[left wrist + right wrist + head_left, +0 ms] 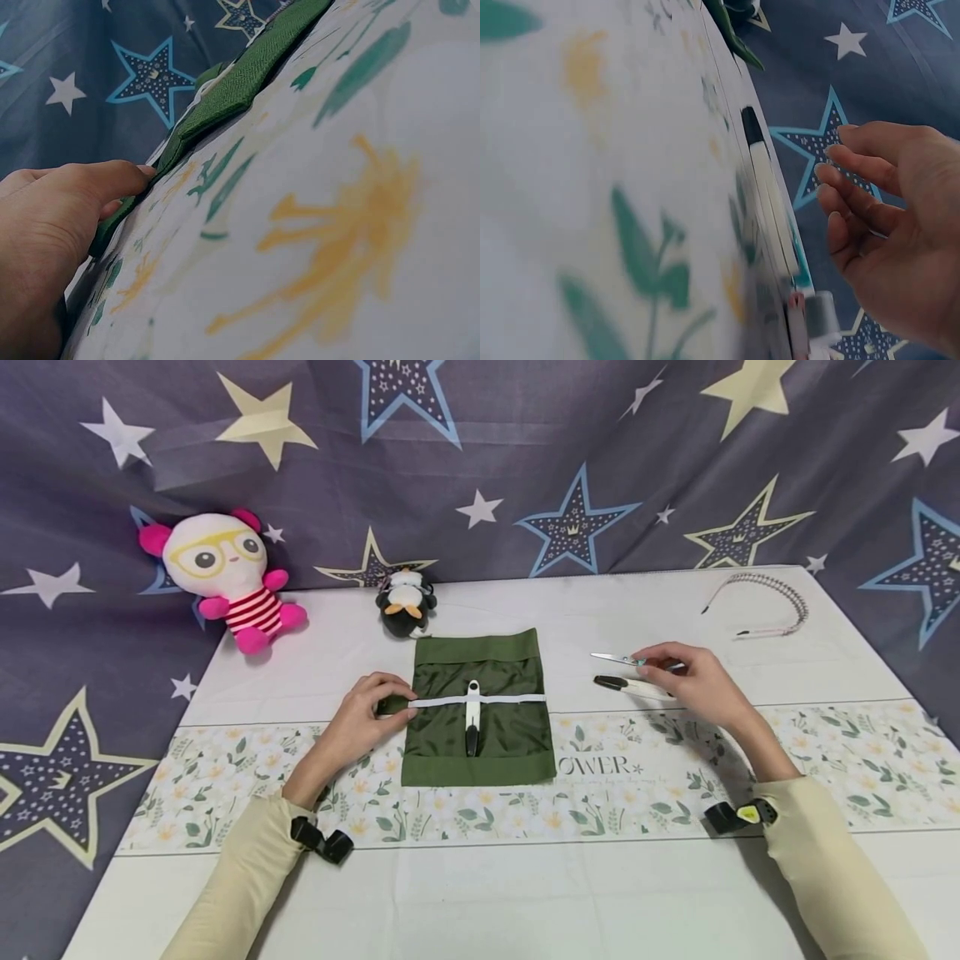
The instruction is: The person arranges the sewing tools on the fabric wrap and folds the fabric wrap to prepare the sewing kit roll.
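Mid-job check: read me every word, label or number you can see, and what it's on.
"OWER", then a small flower-like mark: on the tablecloth; the green cloth may cover earlier letters.
Faint line beneath that word: too small to read.
Yellow patch on the right wrist camera: too small to read.

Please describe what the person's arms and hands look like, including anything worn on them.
Both arms wear pale beige long sleeves: left sleeve, right sleeve. The left hand and right hand are ungloved. Each wrist carries a small black device, left device and right device; the right one shows a yellow marking.
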